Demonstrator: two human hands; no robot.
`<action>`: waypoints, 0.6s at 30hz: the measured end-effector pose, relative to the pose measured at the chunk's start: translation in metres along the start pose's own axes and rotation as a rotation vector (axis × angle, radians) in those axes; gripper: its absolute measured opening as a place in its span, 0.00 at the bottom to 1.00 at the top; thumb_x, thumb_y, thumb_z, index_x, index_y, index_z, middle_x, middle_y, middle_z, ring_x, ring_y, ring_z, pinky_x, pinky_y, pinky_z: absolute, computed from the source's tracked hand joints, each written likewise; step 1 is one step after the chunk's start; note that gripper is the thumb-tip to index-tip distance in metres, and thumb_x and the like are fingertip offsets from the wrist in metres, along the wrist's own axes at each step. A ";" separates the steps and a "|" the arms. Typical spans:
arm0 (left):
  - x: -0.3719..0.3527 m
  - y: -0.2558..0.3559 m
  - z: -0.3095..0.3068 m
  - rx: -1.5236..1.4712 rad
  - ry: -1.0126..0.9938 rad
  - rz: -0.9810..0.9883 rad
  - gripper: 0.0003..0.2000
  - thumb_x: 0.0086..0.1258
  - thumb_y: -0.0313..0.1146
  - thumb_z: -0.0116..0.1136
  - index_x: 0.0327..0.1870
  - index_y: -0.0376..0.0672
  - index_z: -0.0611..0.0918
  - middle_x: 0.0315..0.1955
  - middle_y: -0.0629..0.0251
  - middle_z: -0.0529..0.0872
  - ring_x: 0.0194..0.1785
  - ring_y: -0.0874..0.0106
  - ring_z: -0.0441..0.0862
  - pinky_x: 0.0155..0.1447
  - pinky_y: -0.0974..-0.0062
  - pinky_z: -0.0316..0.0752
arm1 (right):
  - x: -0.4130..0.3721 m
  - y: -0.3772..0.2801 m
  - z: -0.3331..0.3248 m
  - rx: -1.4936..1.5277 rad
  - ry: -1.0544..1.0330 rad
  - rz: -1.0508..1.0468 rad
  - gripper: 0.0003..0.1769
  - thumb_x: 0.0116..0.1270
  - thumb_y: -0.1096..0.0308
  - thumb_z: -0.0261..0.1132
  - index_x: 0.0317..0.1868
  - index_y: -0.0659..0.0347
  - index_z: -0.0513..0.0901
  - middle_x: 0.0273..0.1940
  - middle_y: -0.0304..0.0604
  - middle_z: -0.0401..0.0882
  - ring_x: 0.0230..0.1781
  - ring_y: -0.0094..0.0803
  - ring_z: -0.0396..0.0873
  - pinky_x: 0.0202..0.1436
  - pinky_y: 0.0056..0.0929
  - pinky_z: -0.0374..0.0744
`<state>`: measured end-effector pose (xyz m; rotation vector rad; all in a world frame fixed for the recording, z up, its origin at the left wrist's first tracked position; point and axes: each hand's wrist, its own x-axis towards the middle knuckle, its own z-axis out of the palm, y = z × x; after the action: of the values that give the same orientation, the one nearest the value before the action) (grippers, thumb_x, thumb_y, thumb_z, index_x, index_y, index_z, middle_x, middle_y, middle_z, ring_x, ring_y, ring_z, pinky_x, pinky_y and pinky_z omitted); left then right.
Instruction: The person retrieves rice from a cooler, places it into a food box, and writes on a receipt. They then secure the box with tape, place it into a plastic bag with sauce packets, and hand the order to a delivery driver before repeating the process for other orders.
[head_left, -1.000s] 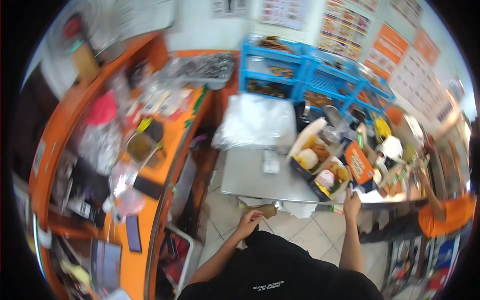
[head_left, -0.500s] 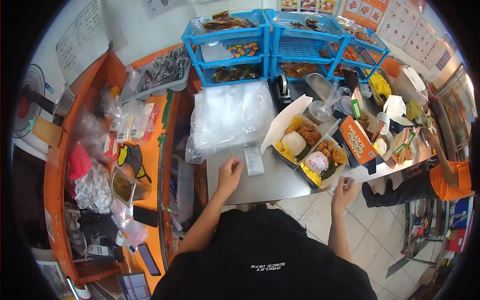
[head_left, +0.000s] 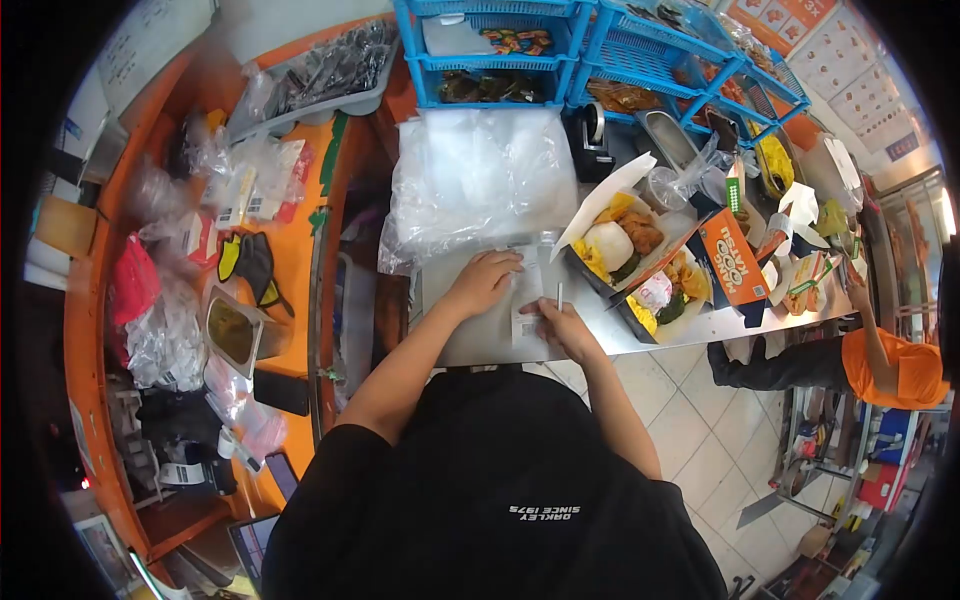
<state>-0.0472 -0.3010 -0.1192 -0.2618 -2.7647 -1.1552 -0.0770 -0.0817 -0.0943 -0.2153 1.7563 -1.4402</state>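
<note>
A long white paper receipt (head_left: 525, 285) lies on the steel counter (head_left: 455, 345). My left hand (head_left: 487, 281) rests at the receipt's left edge, its fingers together and pointing right. My right hand (head_left: 566, 328) is closed around a slim pen (head_left: 560, 294), over the receipt's lower right part. Just right of it stand two open boxes of food, one with rice and fried pieces (head_left: 612, 240), the other with a wrapped ball (head_left: 655, 292). Behind my hands lies a stack of clear plastic bags (head_left: 480, 180).
Blue tiered baskets (head_left: 490, 62) stand at the back. An orange box (head_left: 730, 262) and more food packs are on the right of the counter. A co-worker in orange (head_left: 880, 365) stands at the far right. An orange shelf (head_left: 300, 350) with a metal food container (head_left: 235, 335) is on the left.
My right hand has moved left from beside the food boxes to the receipt. My left hand has moved onto the receipt's edge. The camera view has shifted.
</note>
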 end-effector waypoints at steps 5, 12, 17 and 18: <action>-0.009 0.028 0.002 0.236 -0.073 -0.012 0.28 0.58 0.49 0.63 0.57 0.43 0.75 0.64 0.56 0.69 0.71 0.60 0.60 0.75 0.55 0.47 | -0.056 -0.011 -0.017 -0.277 -0.191 0.261 0.23 0.75 0.55 0.47 0.40 0.65 0.83 0.23 0.43 0.82 0.12 0.23 0.70 0.16 0.22 0.67; -0.021 0.025 0.012 0.322 -0.014 0.053 0.42 0.51 0.63 0.63 0.65 0.47 0.70 0.70 0.55 0.61 0.76 0.59 0.48 0.78 0.55 0.35 | -0.030 -0.004 0.003 0.090 0.269 -0.269 0.23 0.76 0.55 0.46 0.37 0.66 0.79 0.28 0.46 0.80 0.24 0.25 0.78 0.23 0.21 0.74; -0.020 0.029 0.008 0.337 -0.031 0.025 0.45 0.47 0.65 0.64 0.65 0.47 0.70 0.70 0.56 0.61 0.76 0.59 0.49 0.78 0.55 0.36 | 0.006 -0.001 0.022 0.229 0.366 -0.226 0.16 0.73 0.60 0.54 0.35 0.65 0.77 0.27 0.42 0.78 0.24 0.25 0.78 0.25 0.20 0.75; -0.020 0.030 0.007 0.321 -0.035 0.018 0.45 0.46 0.63 0.66 0.65 0.46 0.70 0.69 0.56 0.61 0.76 0.60 0.49 0.78 0.55 0.37 | 0.009 0.002 0.024 0.236 0.341 -0.293 0.12 0.72 0.64 0.57 0.35 0.65 0.77 0.26 0.42 0.78 0.23 0.25 0.78 0.26 0.20 0.76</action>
<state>-0.0213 -0.2774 -0.1069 -0.2711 -2.9133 -0.6921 -0.0658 -0.1047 -0.1001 -0.1083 1.8558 -1.9766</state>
